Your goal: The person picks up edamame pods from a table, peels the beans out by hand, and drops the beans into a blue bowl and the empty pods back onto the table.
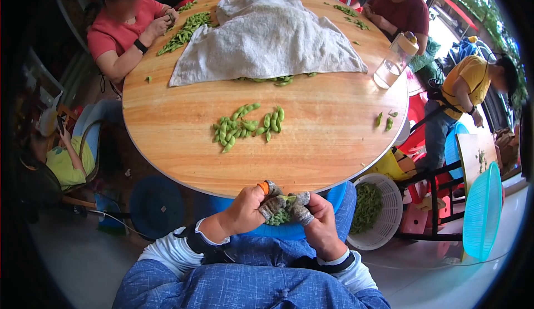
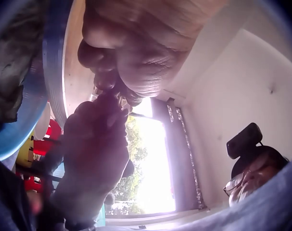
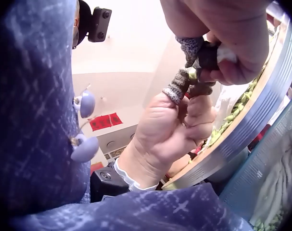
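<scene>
Just past the table's near edge, my left hand [image 1: 245, 210] and right hand [image 1: 324, 224] meet fingertip to fingertip. Between them they pinch a green soybean pod [image 3: 192, 73], mostly covered by the fingers. Grey knit covers wrap the thumbs and some fingers, and an orange band [image 1: 263, 187] circles one left finger. Right below the hands, shelled green beans [image 1: 280, 216] lie in a blue basin [image 1: 267, 231]. A small heap of pods [image 1: 229, 131] rests on the wooden table [image 1: 328, 142] ahead. In the left wrist view the hands are dark and the pod is hidden.
A grey towel [image 1: 272, 36] covers a mound of pods. A clear jug [image 1: 392, 67] stands at the table's right, near a few loose pods [image 1: 389, 123]. A white basket [image 1: 389, 220] of pods sits on the right. Other people sit around the table.
</scene>
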Action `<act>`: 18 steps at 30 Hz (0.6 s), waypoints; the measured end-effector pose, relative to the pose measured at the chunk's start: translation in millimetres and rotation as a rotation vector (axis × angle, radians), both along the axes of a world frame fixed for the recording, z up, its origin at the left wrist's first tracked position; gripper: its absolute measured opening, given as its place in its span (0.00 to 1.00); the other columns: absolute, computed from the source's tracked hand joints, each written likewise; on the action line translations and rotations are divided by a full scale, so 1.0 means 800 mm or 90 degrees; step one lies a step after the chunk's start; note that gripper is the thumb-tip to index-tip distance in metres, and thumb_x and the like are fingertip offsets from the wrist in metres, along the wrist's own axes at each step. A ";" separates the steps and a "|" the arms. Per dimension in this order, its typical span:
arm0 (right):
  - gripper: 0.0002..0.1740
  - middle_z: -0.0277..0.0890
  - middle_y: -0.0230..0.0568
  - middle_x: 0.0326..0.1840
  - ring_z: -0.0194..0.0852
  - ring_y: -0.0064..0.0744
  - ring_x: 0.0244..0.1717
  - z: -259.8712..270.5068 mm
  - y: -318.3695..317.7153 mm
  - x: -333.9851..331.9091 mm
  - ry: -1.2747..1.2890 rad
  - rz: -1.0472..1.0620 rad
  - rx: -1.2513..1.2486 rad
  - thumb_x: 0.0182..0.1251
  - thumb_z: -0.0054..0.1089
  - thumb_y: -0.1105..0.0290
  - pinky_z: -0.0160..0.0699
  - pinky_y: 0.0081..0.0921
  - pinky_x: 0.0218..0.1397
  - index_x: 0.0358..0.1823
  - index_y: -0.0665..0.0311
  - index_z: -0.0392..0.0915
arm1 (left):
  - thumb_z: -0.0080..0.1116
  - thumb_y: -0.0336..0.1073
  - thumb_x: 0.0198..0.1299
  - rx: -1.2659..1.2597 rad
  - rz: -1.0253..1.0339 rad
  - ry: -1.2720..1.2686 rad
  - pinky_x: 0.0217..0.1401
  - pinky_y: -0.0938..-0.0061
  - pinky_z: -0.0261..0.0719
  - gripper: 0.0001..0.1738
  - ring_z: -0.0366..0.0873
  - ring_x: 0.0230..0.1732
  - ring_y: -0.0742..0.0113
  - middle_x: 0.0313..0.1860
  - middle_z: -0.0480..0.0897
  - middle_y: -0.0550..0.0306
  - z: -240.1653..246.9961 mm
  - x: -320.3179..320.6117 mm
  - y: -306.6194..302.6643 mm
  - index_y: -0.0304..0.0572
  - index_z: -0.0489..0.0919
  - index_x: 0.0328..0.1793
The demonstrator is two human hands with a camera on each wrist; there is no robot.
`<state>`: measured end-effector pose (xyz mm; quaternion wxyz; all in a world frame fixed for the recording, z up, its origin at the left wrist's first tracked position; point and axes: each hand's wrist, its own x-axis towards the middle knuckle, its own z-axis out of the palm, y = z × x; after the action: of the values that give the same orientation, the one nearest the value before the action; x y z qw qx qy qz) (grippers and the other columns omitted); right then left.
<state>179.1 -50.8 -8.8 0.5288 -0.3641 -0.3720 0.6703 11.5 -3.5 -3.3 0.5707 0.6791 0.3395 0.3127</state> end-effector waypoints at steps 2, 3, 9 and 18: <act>0.13 0.74 0.33 0.40 0.69 0.19 0.40 -0.005 0.000 0.002 -0.037 0.012 0.011 0.59 0.54 0.73 0.67 0.17 0.46 0.44 0.71 0.70 | 0.53 0.38 0.58 -0.025 -0.006 -0.029 0.35 0.82 0.69 0.11 0.69 0.30 0.78 0.27 0.75 0.63 0.001 -0.002 0.000 0.35 0.73 0.36; 0.14 0.73 0.34 0.40 0.69 0.19 0.41 -0.007 0.001 0.002 -0.055 0.018 0.017 0.59 0.54 0.73 0.67 0.17 0.46 0.45 0.72 0.70 | 0.53 0.39 0.58 -0.033 -0.002 -0.029 0.34 0.82 0.69 0.12 0.69 0.30 0.79 0.27 0.75 0.63 0.001 -0.002 0.000 0.35 0.73 0.35; 0.16 0.72 0.37 0.44 0.68 0.22 0.45 0.005 0.003 0.003 -0.022 0.029 -0.007 0.61 0.52 0.74 0.67 0.20 0.50 0.49 0.73 0.67 | 0.54 0.42 0.57 -0.031 -0.029 -0.050 0.32 0.82 0.68 0.15 0.68 0.29 0.79 0.25 0.74 0.64 0.011 0.002 0.000 0.34 0.73 0.32; 0.12 0.74 0.34 0.41 0.69 0.20 0.42 0.000 0.007 0.012 -0.036 0.096 0.050 0.61 0.51 0.74 0.67 0.18 0.48 0.45 0.72 0.71 | 0.52 0.41 0.58 -0.351 -0.130 -0.248 0.22 0.86 0.61 0.13 0.63 0.21 0.82 0.19 0.69 0.66 -0.017 -0.003 0.005 0.38 0.73 0.29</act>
<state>188.8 -45.3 -9.0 0.4797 -0.3329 -0.4394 0.6827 8.9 0.1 -16.8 0.8151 0.4572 0.2263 0.2745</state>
